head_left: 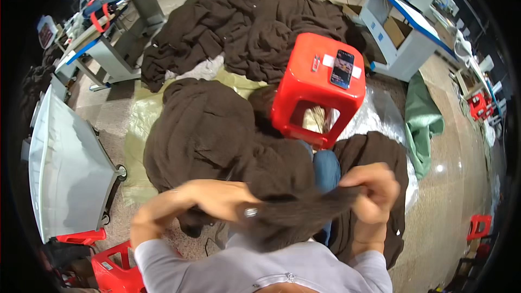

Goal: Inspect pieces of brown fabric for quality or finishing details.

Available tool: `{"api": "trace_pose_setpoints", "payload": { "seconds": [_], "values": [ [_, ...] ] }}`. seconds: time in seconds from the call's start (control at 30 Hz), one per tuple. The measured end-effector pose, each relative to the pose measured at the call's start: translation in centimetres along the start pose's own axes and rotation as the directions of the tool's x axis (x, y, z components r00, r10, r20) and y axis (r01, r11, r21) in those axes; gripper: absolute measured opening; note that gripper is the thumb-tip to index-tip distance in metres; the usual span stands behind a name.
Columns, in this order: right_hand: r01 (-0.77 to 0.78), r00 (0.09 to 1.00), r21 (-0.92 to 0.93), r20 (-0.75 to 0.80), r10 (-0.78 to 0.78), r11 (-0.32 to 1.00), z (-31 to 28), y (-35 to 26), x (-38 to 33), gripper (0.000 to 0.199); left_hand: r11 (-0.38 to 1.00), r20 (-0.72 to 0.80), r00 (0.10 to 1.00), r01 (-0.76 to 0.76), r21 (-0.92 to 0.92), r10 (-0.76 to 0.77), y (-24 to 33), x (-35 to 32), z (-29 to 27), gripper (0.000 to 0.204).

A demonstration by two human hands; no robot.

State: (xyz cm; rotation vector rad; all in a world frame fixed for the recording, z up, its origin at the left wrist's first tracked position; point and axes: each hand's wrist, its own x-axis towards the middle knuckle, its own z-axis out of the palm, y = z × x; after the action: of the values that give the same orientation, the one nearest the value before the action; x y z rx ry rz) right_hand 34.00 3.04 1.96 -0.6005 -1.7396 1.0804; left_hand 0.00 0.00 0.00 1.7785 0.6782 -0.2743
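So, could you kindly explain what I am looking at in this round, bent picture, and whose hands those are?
There is no machine here. The picture comes from a wide fisheye camera worn on a person's head, looking down, which is why straight edges curve near the rim. The two bare hands belong to that person: the left hand and the right hand both grip a strip of dark brown fuzzy fabric, held between them close to the chest. It is blurred, so I cannot tell its exact shape. Below, on the floor, lie heaps of similar dark brown garments on a yellowish plastic sheet. A red plastic stool stands in front, with a dark smartphone lying on its seat. A white workbench with a blue edge stands at the upper right.
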Motion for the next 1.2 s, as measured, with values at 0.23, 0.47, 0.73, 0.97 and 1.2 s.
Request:
{"api": "trace_pose_setpoints", "payload": {
  "seconds": [0.23, 0.47, 0.73, 0.97, 1.2],
  "values": [
    [-0.437, 0.878, -0.003, 0.215, 0.427, 0.899, 0.7, 9.8, 0.7, 0.009, 0.995, -0.529, 0.843, 0.055, -0.087, -0.093, 5.3, -8.8, -7.2, 0.06],
    [-0.447, 0.888, -0.028, 0.108, 0.447, 0.894, 2.4, 13.1, -0.1, 0.008, 0.777, -0.938, -0.097, 0.592, 0.214, 0.333, 5.5, -11.1, -32.5, 0.034],
    [-0.594, 0.804, -0.09, -0.094, 0.587, 0.799, 0.1, 17.0, -3.0, 0.011, 0.702, -0.533, -0.489, 0.632, 0.329, 0.69, 2.8, -9.6, -41.7, 0.06],
    [-0.631, 0.755, -0.254, 0.021, 0.656, 0.734, 3.2, 18.8, -4.7, 0.011, 0.792, -0.972, 0.124, 0.563, 0.236, 0.201, -19.1, -7.2, -28.9, 0.033],
    [-0.672, 0.67, -0.298, 0.147, 0.728, 0.678, 5.9, 19.6, -8.2, 0.01, 0.768, -0.897, -0.414, 0.52, -0.374, -0.156, -30.7, -3.5, 1.0, 0.071]
  ]
}}
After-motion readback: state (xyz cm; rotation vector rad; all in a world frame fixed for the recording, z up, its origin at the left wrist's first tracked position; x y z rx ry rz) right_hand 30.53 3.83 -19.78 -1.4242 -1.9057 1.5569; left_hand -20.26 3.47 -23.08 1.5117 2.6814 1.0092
